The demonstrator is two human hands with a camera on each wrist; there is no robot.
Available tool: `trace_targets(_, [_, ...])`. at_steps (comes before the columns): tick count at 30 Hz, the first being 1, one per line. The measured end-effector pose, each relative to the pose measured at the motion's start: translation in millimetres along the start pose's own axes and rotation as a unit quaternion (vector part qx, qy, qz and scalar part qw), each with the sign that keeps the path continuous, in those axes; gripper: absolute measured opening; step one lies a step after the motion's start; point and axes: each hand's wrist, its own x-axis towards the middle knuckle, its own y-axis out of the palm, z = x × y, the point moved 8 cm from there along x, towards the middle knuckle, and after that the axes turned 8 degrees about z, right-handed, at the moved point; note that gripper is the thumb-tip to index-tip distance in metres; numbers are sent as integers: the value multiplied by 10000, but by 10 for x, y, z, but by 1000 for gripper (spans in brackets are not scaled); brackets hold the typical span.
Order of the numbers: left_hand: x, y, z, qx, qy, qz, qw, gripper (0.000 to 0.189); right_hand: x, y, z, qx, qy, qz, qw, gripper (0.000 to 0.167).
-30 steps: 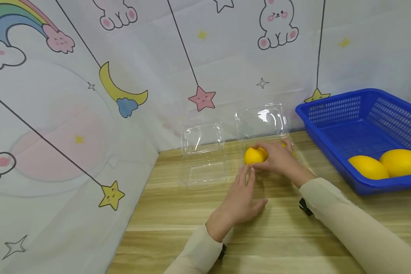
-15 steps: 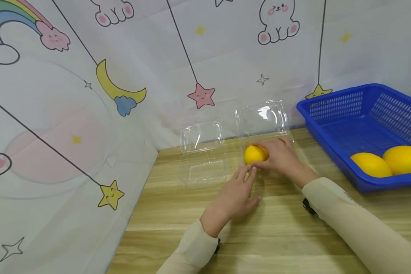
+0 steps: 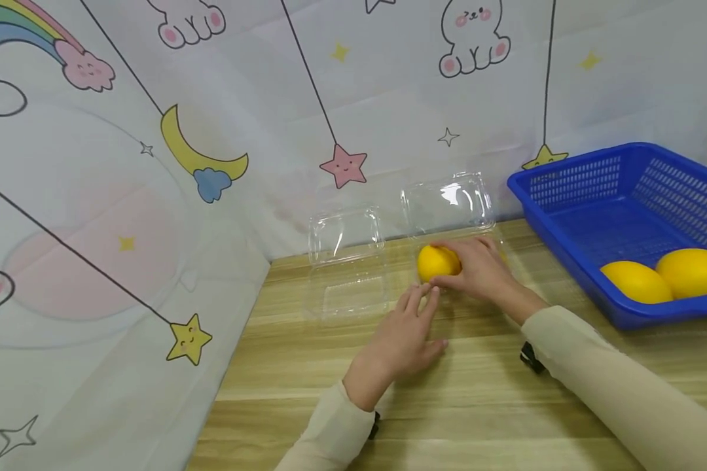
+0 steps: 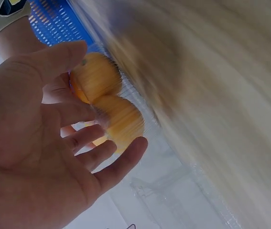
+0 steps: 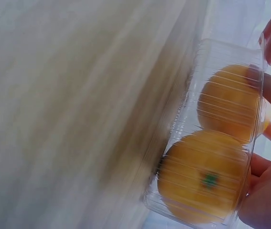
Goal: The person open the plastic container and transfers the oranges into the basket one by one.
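Note:
An orange [image 3: 435, 263] sits at the left end of the right-hand clear plastic clamshell box [image 5: 187, 107]. My right hand [image 3: 477, 267] reaches over the box from the right and grips that orange, thumb toward me. A second orange [image 5: 202, 179], with a green stem spot, lies beside it in the box; my right hand mostly covers it in the head view. My left hand [image 3: 393, 347] lies at the box's front left corner, its fingers extended and the thumb apart. Its fingertips are at the box edge, close to the right thumb; whether they press it is unclear.
The box's raised lid [image 3: 448, 203] leans toward the patterned cloth backdrop [image 3: 389, 98]. To the left stands another open clear clamshell box [image 3: 353, 296]. A blue plastic basket [image 3: 571, 261] at the right holds two yellow-orange fruits [image 3: 636, 282]. All rest on a wooden table [image 3: 283, 379].
My left hand has drawn slightly back to the left, its thumb lower and nearer the palm. The right hand stays over the orange with little motion. The head view has shifted slightly.

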Motion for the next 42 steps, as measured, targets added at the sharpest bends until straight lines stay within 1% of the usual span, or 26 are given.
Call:
trace_targets(7, [17,-5,-21,-65,-186,141,9997,85,-43,-117,57,439,-116,-108,9989,71])
trace_targets(14, [40,-19,-47,-129,-243,192,9994,85,-129,-359,154,718,-245,-398,9963,68])
trace_targets(18, [46,-16,-36,-216,-280,213,9991,85,-209,-509,223,1032,-415,-531,9924,67])
trace_targets(22, [42,2,-20,-315,-310,278,9986,85,-318,-663,277,1275,-533,-482,9892,66])
trace_targets(27, [20,-3,-20,-427,-304,342,9980,83,-495,-900,260,1369,-350,-372,9893,68])
trace_targets(30, [5,-21,-26,-498,-288,349,9977,83,-601,-1077,195,1284,-314,-498,9900,69])
trace_targets(33, [5,-27,-30,-530,-272,371,9975,82,-702,-1264,68,1088,-225,-679,9915,70])
trace_targets(38, [16,-24,-34,-566,-266,415,9972,81,-850,-1528,-214,907,71,-863,9921,74])
trace_targets(42, [9,-35,-35,-512,-302,427,9973,82,-928,-1666,-488,753,417,-853,9926,76])
